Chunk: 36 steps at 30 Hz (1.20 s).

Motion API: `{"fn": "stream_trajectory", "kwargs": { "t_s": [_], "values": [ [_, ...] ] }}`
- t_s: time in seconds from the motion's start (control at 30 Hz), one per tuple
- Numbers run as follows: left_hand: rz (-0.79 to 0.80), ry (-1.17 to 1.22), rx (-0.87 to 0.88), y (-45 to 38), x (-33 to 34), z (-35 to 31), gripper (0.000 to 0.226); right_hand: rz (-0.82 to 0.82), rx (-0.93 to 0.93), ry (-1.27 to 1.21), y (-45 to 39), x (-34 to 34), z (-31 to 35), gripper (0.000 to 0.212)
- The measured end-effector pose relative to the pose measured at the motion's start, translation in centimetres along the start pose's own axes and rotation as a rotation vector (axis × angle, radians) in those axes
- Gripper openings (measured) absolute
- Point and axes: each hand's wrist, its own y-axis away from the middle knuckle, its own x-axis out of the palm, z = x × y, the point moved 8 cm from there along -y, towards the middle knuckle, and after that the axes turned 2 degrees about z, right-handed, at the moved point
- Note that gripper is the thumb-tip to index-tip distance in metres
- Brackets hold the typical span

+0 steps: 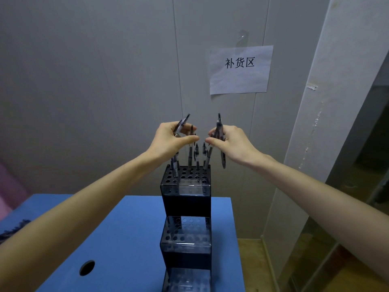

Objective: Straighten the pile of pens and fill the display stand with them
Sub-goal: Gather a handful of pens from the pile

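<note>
A single head-worn wide-angle view looks forward and slightly down from close behind the stepped display stand [186, 207]. It faces the grey wall [94, 81] and paper sign [240, 69] beyond the stand, edges visibly bowed.

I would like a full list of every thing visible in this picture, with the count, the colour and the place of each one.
display stand: one, black with clear fronts, three stepped tiers, on the blue table.
pens in top tier: a few, dark, upright in the back holes; exact count unclear.
pens in hands: several, dark, held above the top tier.
table: one, blue, with a round hole near the front left.
paper sign: one, white with black characters, on the wall.
wall: grey panels, behind the table.
dark objects: at the left edge, too cut off to identify.
left hand: grips pens.
right hand: grips pens.
</note>
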Motion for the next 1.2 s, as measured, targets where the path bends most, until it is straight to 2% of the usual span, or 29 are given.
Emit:
{"fn": "stream_trajectory", "kwargs": {
  "t_s": [0.2, 0.37, 0.47, 0.63, 0.83, 0.93, 1.03, 1.2],
  "values": [
    [-0.067, 0.023, -0.043, 0.0, -0.2, 1.0, 0.028, 0.030, -0.039, 0.056, -0.3, 0.2, 0.5, 0.033],
    [-0.034, 0.007, -0.074, -0.4, -0.2, 1.0, 0.032, 0.112, -0.040, 0.106, -0.5, 1.0, 0.7, 0.036],
    [-0.014, -0.009, -0.104, -0.7, -0.2, 1.3, 0.033, 0.106, -0.051, 0.136, -0.4, 1.2, 1.1, 0.041],
    [0.042, -0.029, -0.137, -0.6, 0.5, 2.3, 0.032, 0.102, -0.088, 0.189, 0.1, 1.3, 1.1, 0.033],
    [0.115, -0.226, -0.060, -1.2, 0.7, 1.2, 0.029, 0.080, -0.131, 0.256, 0.8, 2.0, 1.3, 0.042],
    [0.178, -0.392, -0.031, -0.8, 1.6, 1.2, 0.021, 0.083, -0.149, 0.217, 1.1, 2.4, 1.4, 0.037],
    [0.138, -0.459, -0.031, -0.3, 1.6, 1.5, 0.019, 0.099, -0.145, 0.214, 1.4, 2.9, 1.5, 0.031],
    [0.111, -0.565, 0.042, 0.3, 1.8, 0.5, 0.022, 0.104, -0.144, 0.182, 1.8, 3.7, 1.1, 0.031]
  ]
}}
